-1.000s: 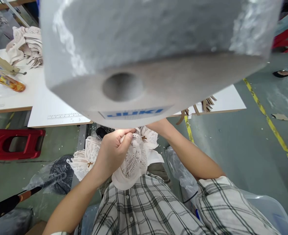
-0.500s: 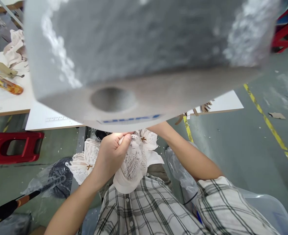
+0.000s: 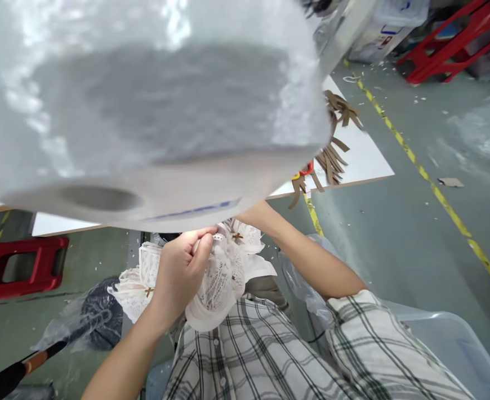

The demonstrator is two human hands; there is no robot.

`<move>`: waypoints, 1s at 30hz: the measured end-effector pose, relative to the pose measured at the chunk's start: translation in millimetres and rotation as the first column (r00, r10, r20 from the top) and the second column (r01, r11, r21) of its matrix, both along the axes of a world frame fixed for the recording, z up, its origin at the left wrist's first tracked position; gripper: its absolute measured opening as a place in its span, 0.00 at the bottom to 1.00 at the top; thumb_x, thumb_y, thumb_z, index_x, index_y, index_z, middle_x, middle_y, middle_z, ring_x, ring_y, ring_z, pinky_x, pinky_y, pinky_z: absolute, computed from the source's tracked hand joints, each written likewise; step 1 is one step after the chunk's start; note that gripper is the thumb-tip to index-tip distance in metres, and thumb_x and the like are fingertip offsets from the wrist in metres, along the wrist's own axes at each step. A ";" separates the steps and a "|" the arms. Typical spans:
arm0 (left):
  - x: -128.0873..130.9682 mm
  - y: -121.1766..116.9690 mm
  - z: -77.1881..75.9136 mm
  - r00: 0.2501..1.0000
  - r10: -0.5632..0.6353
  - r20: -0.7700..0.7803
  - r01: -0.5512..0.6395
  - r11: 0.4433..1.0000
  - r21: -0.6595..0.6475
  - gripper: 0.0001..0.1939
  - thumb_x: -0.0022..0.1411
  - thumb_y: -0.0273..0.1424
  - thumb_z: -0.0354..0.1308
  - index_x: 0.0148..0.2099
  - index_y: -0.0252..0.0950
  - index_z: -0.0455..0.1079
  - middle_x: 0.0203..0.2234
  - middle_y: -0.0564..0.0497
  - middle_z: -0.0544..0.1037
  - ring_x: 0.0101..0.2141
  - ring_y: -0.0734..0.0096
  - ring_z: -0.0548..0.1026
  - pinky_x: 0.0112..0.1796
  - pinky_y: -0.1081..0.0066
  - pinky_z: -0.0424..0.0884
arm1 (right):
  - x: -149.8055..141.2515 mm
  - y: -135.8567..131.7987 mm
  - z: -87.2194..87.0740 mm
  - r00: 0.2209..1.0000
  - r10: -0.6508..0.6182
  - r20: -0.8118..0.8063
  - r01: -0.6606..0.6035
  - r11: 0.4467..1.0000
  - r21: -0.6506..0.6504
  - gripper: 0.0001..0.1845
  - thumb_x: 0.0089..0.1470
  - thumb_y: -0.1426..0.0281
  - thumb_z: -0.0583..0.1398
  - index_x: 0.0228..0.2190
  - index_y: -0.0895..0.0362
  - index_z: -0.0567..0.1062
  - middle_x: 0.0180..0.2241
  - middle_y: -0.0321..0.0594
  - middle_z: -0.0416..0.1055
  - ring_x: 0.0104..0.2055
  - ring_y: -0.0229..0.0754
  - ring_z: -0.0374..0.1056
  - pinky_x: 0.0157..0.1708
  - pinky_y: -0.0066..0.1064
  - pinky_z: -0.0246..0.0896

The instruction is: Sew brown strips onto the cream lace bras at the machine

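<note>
The left hand (image 3: 180, 269) has its grip closed, thumb against fingers, on a white lace piece (image 3: 220, 278) hanging in front of the checked shirt (image 3: 245, 350), below the lower edge of a grey machine head (image 3: 165, 111). The right hand (image 3: 249, 215) is largely concealed by that machine head at the upper right of the lace; its grip cannot be determined. A brown bow (image 3: 237, 236) is noted on the lace near the right wrist. Further lace (image 3: 130, 286) with a second brown bow (image 3: 149, 291) lies left of the left wrist; whether it joins the held portion cannot be confirmed. On the white surface (image 3: 372, 161) to the right, brown strips (image 3: 332, 164) lie bunched, some overhanging the edge, beside a red and yellow item (image 3: 307, 169), partly hidden. A red stool (image 3: 45, 266) stands at left.
</note>
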State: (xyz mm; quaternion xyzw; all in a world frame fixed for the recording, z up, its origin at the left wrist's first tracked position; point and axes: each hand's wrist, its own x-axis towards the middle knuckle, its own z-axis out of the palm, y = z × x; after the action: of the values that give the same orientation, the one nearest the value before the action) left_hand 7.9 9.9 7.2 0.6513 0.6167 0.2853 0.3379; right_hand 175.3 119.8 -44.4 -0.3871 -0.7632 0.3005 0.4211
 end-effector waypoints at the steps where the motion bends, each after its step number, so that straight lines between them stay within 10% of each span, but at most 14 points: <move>1: -0.3 -2.0 -1.4 1.000 -0.001 -0.013 0.001 1.000 0.015 0.13 0.68 0.33 0.54 0.47 0.39 0.79 0.19 0.56 0.76 0.19 0.73 0.72 0.23 0.75 0.67 | 0.3 -0.3 -0.3 1.000 -0.001 -0.017 0.000 1.000 -0.002 0.06 0.54 0.70 0.56 0.26 0.54 0.64 0.33 0.39 0.65 0.36 0.41 0.63 0.35 0.33 0.63; 30: -18.3 -12.0 -24.7 0.985 0.091 -0.147 -0.041 0.949 0.314 0.11 0.67 0.28 0.55 0.45 0.40 0.79 0.38 0.52 0.84 0.35 0.73 0.81 0.35 0.77 0.74 | -7.9 -2.0 -7.4 0.995 -0.064 -0.072 0.063 0.998 -0.023 0.02 0.53 0.71 0.58 0.30 0.56 0.71 0.36 0.41 0.70 0.40 0.44 0.69 0.38 0.35 0.63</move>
State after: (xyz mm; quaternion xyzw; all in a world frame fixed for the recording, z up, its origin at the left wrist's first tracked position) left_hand -10.5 -2.1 -17.4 0.6958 0.6110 0.3364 0.1712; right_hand 167.4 117.8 -51.7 -0.4045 -0.7316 0.3086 0.4538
